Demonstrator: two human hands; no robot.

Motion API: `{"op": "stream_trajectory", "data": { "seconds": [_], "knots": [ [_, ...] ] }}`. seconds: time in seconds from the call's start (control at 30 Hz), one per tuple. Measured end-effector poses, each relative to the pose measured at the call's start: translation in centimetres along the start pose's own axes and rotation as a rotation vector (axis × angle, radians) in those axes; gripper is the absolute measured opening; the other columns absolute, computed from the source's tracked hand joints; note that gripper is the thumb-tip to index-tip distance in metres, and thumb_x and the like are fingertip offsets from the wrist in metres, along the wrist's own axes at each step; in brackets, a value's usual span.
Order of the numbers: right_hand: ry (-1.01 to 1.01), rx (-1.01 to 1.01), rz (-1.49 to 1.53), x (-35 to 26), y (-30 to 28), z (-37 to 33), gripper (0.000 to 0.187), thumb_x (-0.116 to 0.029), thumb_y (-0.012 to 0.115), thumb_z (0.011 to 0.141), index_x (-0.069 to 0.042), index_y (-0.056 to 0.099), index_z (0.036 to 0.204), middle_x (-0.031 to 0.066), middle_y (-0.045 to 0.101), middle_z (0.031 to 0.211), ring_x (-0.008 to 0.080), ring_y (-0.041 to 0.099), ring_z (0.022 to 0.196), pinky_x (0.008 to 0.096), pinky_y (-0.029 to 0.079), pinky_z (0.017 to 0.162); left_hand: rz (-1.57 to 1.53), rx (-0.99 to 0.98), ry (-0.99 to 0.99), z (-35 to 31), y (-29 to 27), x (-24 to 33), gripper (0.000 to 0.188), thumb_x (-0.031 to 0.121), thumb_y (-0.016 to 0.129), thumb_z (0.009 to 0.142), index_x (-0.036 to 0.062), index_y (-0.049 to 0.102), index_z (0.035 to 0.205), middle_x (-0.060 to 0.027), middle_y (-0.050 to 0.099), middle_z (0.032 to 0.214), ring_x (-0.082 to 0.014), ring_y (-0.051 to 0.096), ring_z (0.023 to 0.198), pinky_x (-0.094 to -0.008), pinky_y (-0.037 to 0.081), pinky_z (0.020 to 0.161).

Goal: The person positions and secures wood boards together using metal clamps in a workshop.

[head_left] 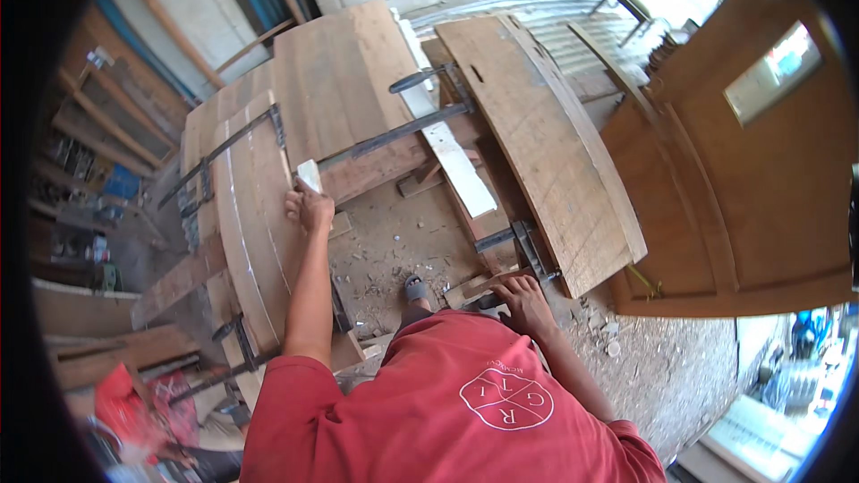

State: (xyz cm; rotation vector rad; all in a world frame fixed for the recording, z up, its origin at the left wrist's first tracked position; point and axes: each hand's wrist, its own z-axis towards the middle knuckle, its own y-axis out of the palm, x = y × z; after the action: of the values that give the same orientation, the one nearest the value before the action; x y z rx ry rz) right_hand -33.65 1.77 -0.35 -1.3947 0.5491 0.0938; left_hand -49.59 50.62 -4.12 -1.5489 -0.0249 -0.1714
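My left hand (312,209) is at the inner edge of the clamped boards on the left, its fingers closed about a small pale wood block (308,173). Thin whitish lines run along the joints of those glued-up boards (255,197). A black bar clamp (231,143) spans them at the far end, and another clamp (234,331) grips the near end. My right hand (530,306) is low in front of me, with its fingers curled over by a wood strip (488,285) and a dark part. Just beyond it is a bar clamp head (531,250); what the fingers hold is hidden.
A wide wooden panel (546,152) lies on the right, beside a white-topped support beam (456,170). A brown door (716,188) leans farther right. Wood shavings cover the floor (385,250). Another person in red (134,411) sits at the lower left.
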Motion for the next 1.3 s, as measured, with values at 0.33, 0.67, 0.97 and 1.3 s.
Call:
{"op": "stream_trajectory", "data": {
  "seconds": [0.33, 0.67, 0.97, 1.3],
  "knots": [
    [0.188, 0.292, -0.143, -1.3, 4.1, 0.9, 0.017, -0.014, 0.062, 0.077, -0.008, 0.059, 0.093, 0.0091, 0.059, 0.093, 0.0297, 0.059, 0.097, 0.0419, 0.045, 0.094, -1.352, -0.489, 0.175, 4.4, 4.7, 8.2, 0.062, 0.039, 0.070, 0.099, 0.0036, 0.049, 0.144, -0.0116, 0.063, 0.120, -0.0252, 0.064, 0.108, -0.0397, 0.055, 0.092],
    [0.177, 0.265, -0.152, -0.5, 4.5, 0.4, 0.024, -0.022, 0.069, 0.071, -0.012, 0.061, 0.092, 0.0053, 0.058, 0.091, 0.0267, 0.058, 0.096, 0.0395, 0.044, 0.093, -1.585, -0.664, 0.026, 6.5, 3.5, 10.4, 0.040, -0.011, 0.057, 0.093, -0.0036, 0.056, 0.132, -0.0143, 0.061, 0.125, -0.0239, 0.067, 0.104, -0.0298, 0.060, 0.086],
    [0.179, 0.344, -0.043, -3.2, -2.0, 1.8, 0.021, -0.018, 0.075, 0.066, -0.014, 0.062, 0.083, 0.0028, 0.056, 0.082, 0.0240, 0.060, 0.087, 0.0380, 0.046, 0.084, -1.549, -0.505, 0.156, 6.2, -6.3, 13.3, 0.039, -0.009, 0.060, 0.094, -0.0026, 0.054, 0.131, -0.0154, 0.058, 0.126, -0.0217, 0.067, 0.097, -0.0277, 0.061, 0.078],
    [-0.022, 0.991, -0.043, 0.6, -21.6, 6.6, 0.022, -0.012, 0.082, 0.074, -0.010, 0.061, 0.078, 0.0060, 0.059, 0.071, 0.0234, 0.058, 0.057, 0.0347, 0.044, 0.052, -1.659, -0.056, 0.599, 7.0, -20.5, 27.0, 0.044, 0.011, 0.074, 0.095, -0.0048, 0.055, 0.131, -0.0156, 0.066, 0.109, -0.0187, 0.068, 0.079, -0.0268, 0.061, 0.071]
  ]
}}
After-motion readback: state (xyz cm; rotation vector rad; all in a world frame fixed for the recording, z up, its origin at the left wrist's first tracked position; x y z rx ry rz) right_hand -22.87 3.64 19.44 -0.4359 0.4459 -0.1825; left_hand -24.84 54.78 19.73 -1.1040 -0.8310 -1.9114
